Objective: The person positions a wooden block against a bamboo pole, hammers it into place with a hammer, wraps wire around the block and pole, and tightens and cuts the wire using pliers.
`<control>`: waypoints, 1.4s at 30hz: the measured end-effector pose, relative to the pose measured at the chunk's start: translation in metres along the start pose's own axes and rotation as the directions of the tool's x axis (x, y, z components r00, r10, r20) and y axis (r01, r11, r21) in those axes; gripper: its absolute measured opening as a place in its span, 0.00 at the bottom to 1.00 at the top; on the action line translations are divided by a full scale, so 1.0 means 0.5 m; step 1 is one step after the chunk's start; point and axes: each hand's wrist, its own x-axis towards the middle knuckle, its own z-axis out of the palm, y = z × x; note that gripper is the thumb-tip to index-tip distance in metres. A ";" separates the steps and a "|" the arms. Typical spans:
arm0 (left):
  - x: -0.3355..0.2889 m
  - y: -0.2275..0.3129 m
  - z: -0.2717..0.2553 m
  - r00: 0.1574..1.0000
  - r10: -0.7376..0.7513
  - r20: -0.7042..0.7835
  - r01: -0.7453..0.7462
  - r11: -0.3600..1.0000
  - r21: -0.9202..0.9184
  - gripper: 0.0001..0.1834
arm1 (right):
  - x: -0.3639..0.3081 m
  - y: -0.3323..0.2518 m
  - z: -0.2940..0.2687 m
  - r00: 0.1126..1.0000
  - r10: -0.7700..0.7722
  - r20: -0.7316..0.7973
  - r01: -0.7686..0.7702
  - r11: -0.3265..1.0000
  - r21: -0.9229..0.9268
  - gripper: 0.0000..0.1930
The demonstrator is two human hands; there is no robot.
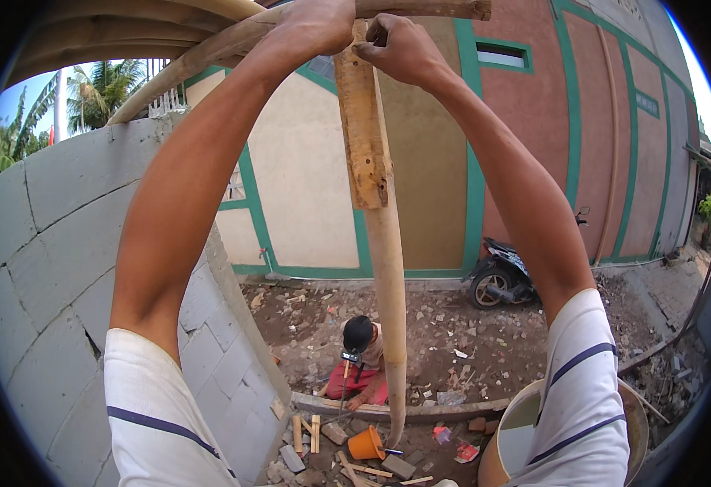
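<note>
Both my arms reach up toward 12 o'clock. My left hand is just left of 12, its back toward me, beside the upper end of a board; its fingertips are hidden, so I can't tell whether they grip or just rest there. My right hand, just past 12 on the other side, has its fingers curled in, with the thumb and forefinger close together at the board's upper edge. I can't tell whether they pinch anything small.

The board runs from 12 o'clock down toward the middle, lying lengthwise against a bamboo pole, which carries on down to 6 o'clock. A crossing pole lies over the top, ending near 1 o'clock.

At 9 o'clock stands a grey block wall, with trees beyond it at 10. A house wall with green bands fills 1 to 3 o'clock, and a motorbike is parked before it between 3 and 4. Below me, at 6, a person in a dark cap is down low on the rubble, with an orange bucket nearby. A big tub sits between 4 and 5, partly behind my right sleeve.
</note>
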 end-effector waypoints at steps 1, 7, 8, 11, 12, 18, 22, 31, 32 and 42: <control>-0.009 0.023 -0.023 1.000 -0.002 -0.002 0.002 1.000 -0.001 0.17 | 0.004 0.007 0.007 0.994 -0.088 -0.066 0.085 0.995 -0.050 0.15; -0.010 0.083 -0.039 0.991 0.128 -0.024 -0.128 0.992 0.024 0.15 | 0.040 0.051 0.045 0.941 -0.274 -0.198 0.263 0.961 -0.083 0.13; -0.011 0.084 -0.037 0.986 0.166 -0.029 -0.164 0.985 0.047 0.14 | 0.039 0.050 0.048 0.962 -0.210 -0.176 0.204 0.978 -0.054 0.12; -0.019 0.066 -0.032 0.944 0.328 -0.050 -0.314 0.933 0.176 0.13 | 0.019 -0.009 0.052 0.968 -0.198 -0.155 0.180 0.976 -0.122 0.13; -0.023 0.067 -0.030 0.893 0.442 -0.086 -0.411 0.878 0.245 0.13 | 0.023 0.005 0.049 0.968 -0.195 -0.156 0.175 0.976 -0.132 0.13; -0.106 -0.023 0.090 0.719 0.236 -0.654 -0.456 0.870 -0.188 0.19 | 0.048 0.011 0.045 0.988 -0.036 -0.147 0.023 0.996 -0.091 0.17; -0.066 -0.010 0.215 0.770 0.030 -0.637 -0.316 0.886 -0.340 0.25 | 0.084 0.033 0.037 0.931 -0.254 -0.262 0.222 0.964 -0.146 0.18; -0.013 0.012 0.233 0.705 -0.164 -0.690 -0.235 0.864 -0.445 0.16 | 0.072 -0.014 -0.030 0.995 -0.017 0.099 0.003 0.991 0.133 0.14; -0.010 0.006 0.232 0.684 -0.149 -0.714 -0.254 0.868 -0.426 0.15 | 0.067 -0.025 -0.036 0.992 0.007 0.126 -0.030 0.982 0.184 0.14; -0.012 -0.011 0.144 0.930 -0.036 -0.365 -0.192 0.799 -0.570 0.16 | 0.037 0.002 -0.045 0.997 0.033 0.074 -0.051 0.967 0.249 0.12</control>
